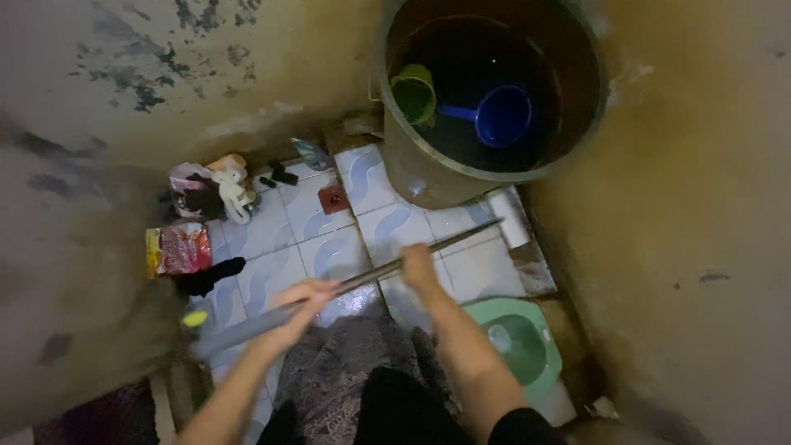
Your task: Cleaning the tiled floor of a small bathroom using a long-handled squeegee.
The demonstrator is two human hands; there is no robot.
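Both hands, left hand [306, 298] and right hand [418, 268], grasp one long pole [371, 274]; beyond them, one barrel [428, 177] holds two scoops.

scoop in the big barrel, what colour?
Blue; the scoop floats in the barrel, head view.

Glossy wet ceramic floor tiles [272, 231] lie at 9 o'clock of the smooth plastic water barrel [428, 177], which holds a shiny blue plastic dipper [498, 115]; the walls [700, 206] look rough, stained, matt.
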